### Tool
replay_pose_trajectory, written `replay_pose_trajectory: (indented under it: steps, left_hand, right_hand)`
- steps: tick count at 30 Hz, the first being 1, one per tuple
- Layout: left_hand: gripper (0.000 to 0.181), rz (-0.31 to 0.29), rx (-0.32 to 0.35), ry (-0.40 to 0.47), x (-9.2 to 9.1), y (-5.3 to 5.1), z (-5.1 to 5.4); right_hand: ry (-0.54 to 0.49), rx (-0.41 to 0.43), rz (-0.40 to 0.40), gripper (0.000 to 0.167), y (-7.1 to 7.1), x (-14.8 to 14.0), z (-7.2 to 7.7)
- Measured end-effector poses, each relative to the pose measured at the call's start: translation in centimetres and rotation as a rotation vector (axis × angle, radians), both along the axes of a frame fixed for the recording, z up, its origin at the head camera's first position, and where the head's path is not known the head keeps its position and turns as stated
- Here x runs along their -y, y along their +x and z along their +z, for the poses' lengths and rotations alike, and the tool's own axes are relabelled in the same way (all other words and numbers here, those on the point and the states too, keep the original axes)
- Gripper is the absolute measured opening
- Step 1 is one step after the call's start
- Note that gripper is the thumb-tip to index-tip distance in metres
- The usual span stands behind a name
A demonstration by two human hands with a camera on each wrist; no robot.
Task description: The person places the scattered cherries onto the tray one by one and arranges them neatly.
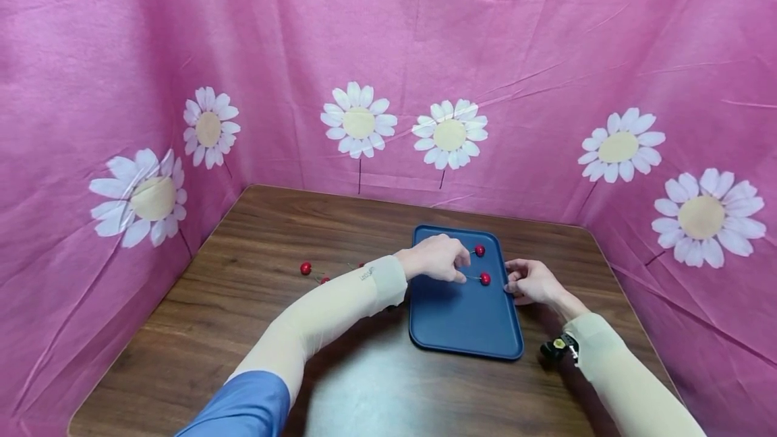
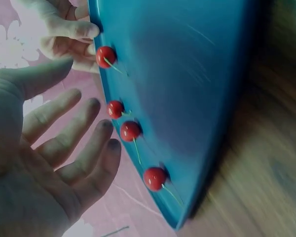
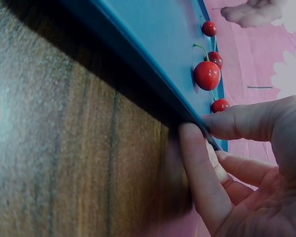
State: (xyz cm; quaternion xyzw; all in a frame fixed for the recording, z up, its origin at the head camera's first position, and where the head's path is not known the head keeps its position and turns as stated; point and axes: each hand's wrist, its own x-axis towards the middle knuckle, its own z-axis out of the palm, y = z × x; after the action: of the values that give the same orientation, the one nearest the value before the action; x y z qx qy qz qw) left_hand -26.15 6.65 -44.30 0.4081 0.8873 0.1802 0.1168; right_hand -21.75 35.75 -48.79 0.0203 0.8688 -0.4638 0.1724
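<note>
A blue rectangular tray [image 1: 464, 326] lies on the wooden table. My left hand [image 1: 438, 258] hovers over its upper part, fingers spread and loosely bent, with nothing held. At the tray's right edge, my right hand [image 1: 534, 282] pinches the rim between thumb and fingers, clearest in the right wrist view. Two red cherries with stems, one nearer [image 1: 485, 278] and one farther [image 1: 479, 250], show in the tray in the head view. Several cherries, including a large one [image 3: 207, 75], appear there in the wrist views; my left hand hides some from the head camera.
Left of the tray, a red cherry [image 1: 306, 268] and a second one [image 1: 325, 280] lie on the table [image 1: 255, 329], with another [image 1: 361, 265] partly behind my left sleeve. A pink curtain [image 1: 388, 32] with white flowers encloses the back and sides.
</note>
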Motion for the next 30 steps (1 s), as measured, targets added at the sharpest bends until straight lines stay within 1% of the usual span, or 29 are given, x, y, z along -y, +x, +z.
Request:
replay_pose_trajectory:
  steps: [5,11,16,18,21,25,30]
  left_hand:
    - [0.040,-0.006,0.025,-0.010,1.4,-0.5,0.1]
    - [0.041,0.004,0.020,0.004,3.1,-1.0,0.6]
    - [0.040,0.028,0.069,0.070,4.6,-1.2,1.3]
    - [0.039,0.028,0.085,0.098,5.3,-1.3,1.5]
    - [0.036,0.022,0.089,0.126,6.4,-1.5,1.7]
    - [0.035,0.033,0.093,0.138,8.1,-1.8,1.5]
    - [0.037,0.083,0.110,0.140,10.5,-2.2,0.7]
  right_hand:
    - [0.003,0.003,0.002,0.063,0.0,0.1,0.0]
    - [0.011,0.001,0.004,0.064,0.1,0.1,0.1]
    - [0.017,-0.001,0.004,0.063,0.1,0.1,0.1]
    - [0.016,-0.001,0.005,0.063,0.1,0.0,0.1]
    - [0.015,-0.003,0.005,0.063,0.0,0.0,0.1]
    - [0.018,-0.007,0.002,0.064,0.0,0.0,0.0]
    - [0.017,-0.004,0.003,0.065,0.0,-0.1,0.0]
